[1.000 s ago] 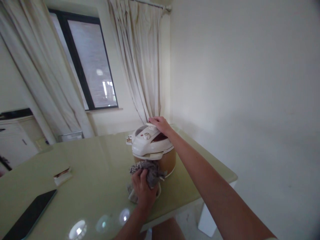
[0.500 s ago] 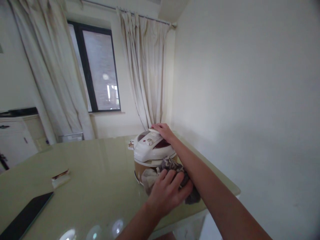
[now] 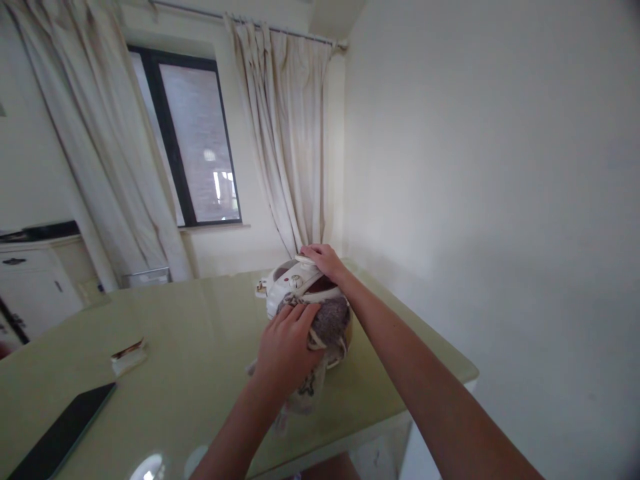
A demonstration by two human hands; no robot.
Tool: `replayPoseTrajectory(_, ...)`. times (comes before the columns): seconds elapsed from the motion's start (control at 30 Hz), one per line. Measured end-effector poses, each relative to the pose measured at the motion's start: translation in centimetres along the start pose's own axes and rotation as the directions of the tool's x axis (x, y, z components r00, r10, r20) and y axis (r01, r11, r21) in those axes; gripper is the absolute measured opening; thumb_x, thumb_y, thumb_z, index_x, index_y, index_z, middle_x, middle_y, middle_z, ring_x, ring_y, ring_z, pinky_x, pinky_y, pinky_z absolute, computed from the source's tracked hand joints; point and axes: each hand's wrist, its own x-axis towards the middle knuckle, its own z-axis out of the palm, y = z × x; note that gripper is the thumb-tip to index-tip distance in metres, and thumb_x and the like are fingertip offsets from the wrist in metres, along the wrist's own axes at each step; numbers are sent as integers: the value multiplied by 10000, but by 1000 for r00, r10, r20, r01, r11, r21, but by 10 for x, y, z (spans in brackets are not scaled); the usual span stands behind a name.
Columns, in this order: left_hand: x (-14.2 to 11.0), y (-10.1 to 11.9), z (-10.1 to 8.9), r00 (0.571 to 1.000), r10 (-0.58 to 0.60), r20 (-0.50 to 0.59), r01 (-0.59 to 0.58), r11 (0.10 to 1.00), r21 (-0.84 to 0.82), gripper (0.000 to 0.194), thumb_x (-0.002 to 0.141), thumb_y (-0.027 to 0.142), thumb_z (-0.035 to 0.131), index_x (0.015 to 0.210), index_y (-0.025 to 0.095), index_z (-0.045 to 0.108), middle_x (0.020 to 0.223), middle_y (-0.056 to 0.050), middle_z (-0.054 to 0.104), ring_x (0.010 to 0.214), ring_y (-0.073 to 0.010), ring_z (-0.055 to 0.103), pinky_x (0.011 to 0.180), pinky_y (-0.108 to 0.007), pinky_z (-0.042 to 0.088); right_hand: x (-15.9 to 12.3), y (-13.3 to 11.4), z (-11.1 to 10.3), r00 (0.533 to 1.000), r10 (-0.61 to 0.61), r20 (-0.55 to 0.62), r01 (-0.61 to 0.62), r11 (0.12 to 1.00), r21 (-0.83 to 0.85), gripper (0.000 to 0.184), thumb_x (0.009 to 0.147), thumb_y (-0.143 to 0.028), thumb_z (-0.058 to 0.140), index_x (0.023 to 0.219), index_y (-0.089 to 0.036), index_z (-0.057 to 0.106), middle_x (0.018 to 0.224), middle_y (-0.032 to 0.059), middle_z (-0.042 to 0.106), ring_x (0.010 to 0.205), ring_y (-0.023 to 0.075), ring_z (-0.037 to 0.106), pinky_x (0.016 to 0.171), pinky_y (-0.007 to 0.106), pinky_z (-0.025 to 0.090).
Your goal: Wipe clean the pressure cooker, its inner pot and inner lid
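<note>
White-lidded cooker (image 3: 278, 293) stands upright toward the right of the table (image 3: 195, 327), by the right-hand wall (image 3: 480, 173); a control knob (image 3: 297, 281) shows on the lid, and much of the front is hidden by hand and fabric. Left hand (image 3: 291, 343) holds a bunched, patterned grey-and-white cloth (image 3: 332, 319) against the cooker's near face, fingers slightly spread over it, loose ends hanging below toward the tabletop; the flat spread probably lets the palm press the fabric to the curved side, though the palm itself is out of sight. Right hand (image 3: 324, 260) lies at the raised handle (image 3: 303, 259) on top, fingers curled over its far side; cannot tell whether it grips or merely rests; its place there likely steadies the cooker against the other hand's push. Further left, a small white packet (image 3: 129, 359) with a brown edge and, nearer, a dark flat slab (image 3: 65, 427), perhaps a tablet; both lie well apart from the cooker, seemingly out of the arms' way. Beyond the table's far edge, a dark-framed window (image 3: 194, 140) between pale left curtain (image 3: 105, 160) and right curtain (image 3: 287, 127); white cabinet (image 3: 35, 280) at far left.
</note>
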Motion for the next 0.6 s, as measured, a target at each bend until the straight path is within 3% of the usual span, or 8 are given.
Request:
replayPoseTrajectory(0.17, -15, -24, 0, 996, -61, -69, 62, 998, -1, 564, 727, 217, 818, 1265, 296, 671, 1170, -55, 775, 1074, -324, 683, 859, -398, 535, 2, -2, 2, 1000, 15, 3, -15, 1000, 17, 451, 1007, -543, 576, 1008, -187, 853, 1009, 53, 827, 1040, 237, 741, 930, 303, 504)
replayPoseTrajectory(0.3, -13, -21, 4, 994, 21, -104, -12, 996, 83, 603, 713, 194, 832, 1291, 260, 673, 1169, -87, 750, 1087, -342, 654, 925, -434, 517, 5, 0, 6, 998, 61, -8, -60, 994, 89, 485, 995, -558, 576, 989, -166, 862, 988, 82, 831, 1010, 232, 743, 938, 305, 502)
replayPoseTrajectory(0.43, 20, -3, 5, 988, 128, -84, -115, 983, 146, 569, 799, 145, 768, 1342, 276, 662, 1224, -112, 708, 1144, -342, 618, 982, -463, 477, 10, 4, -1, 997, 73, 39, -77, 991, 111, 467, 986, -521, 580, 1017, -148, 859, 969, 81, 831, 947, 207, 730, 874, 281, 504)
replayPoseTrajectory(0.6, 83, 13, 7, 986, 165, 36, -168, 974, 151, 444, 883, 251, 749, 1317, 219, 661, 1202, -133, 719, 1157, -335, 619, 983, -466, 459, 30, -11, -27, 945, 67, 320, -18, 988, -154, 489, 904, -593, 678, 776, -147, 831, 667, 18, 738, 690, 177, 648, 693, 270, 468)
